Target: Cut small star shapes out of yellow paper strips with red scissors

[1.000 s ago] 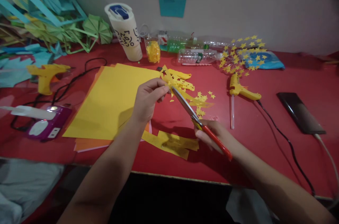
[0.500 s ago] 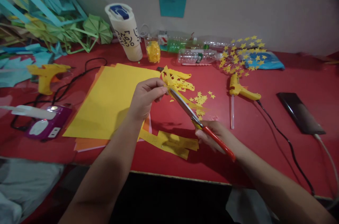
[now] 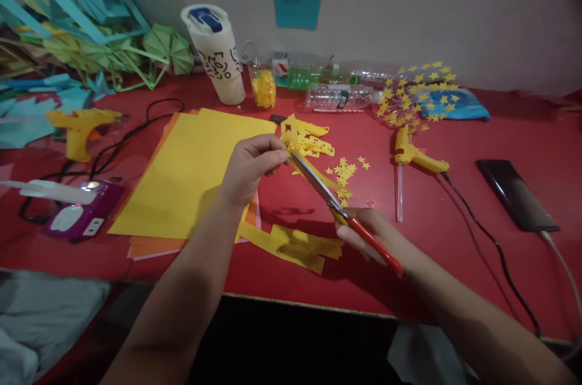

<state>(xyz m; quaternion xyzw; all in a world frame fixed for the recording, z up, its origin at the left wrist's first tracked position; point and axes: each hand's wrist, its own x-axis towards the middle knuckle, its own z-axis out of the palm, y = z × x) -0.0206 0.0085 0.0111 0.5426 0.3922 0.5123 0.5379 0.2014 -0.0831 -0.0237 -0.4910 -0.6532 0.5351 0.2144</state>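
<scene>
My left hand [image 3: 255, 168] pinches a small piece of yellow paper [image 3: 289, 130] between thumb and fingertips. In my right hand [image 3: 364, 232] are red-handled scissors [image 3: 321, 185], their blades pointing up and left and meeting the paper at my left fingertips. Whether the blades are fully closed is hard to make out. Small cut yellow stars [image 3: 344, 171] lie just beyond the scissors. Yellow paper scraps with star-shaped gaps [image 3: 314, 143] are behind the pinched piece. Below my hands lie yellow paper strips [image 3: 291, 244].
A stack of yellow sheets [image 3: 175, 173] lies left, near a glue gun [image 3: 84, 127] and a purple power outlet [image 3: 84, 215]. Another glue gun [image 3: 416, 154], a phone [image 3: 517, 194] and cords are right. A tumbler [image 3: 218, 63], bottles [image 3: 341, 97] and star-tipped stems [image 3: 416, 94] stand or lie behind.
The paper at my left fingertips has shifted in shape, and its loose strip along the blades has swung lower. Both hands stay in nearly the same place.
</scene>
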